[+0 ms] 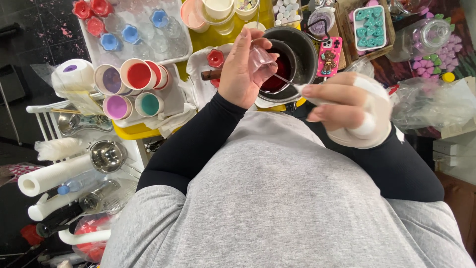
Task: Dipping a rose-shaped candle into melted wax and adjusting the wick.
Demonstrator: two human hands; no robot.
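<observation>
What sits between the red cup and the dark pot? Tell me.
In the head view, the left hand with its clear mould lies between the red cup and the pot, along with a small red flower piece on white cloth.

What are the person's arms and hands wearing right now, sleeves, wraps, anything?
Both arms are in snug black long sleeves under a grey top. The left hand is bare from the cuff on. The right hand has a white wrap or bandage around palm and wrist.

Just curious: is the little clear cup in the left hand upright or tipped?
Tipped. The clear cup in the left hand leans toward the pot of dark red liquid.
</observation>
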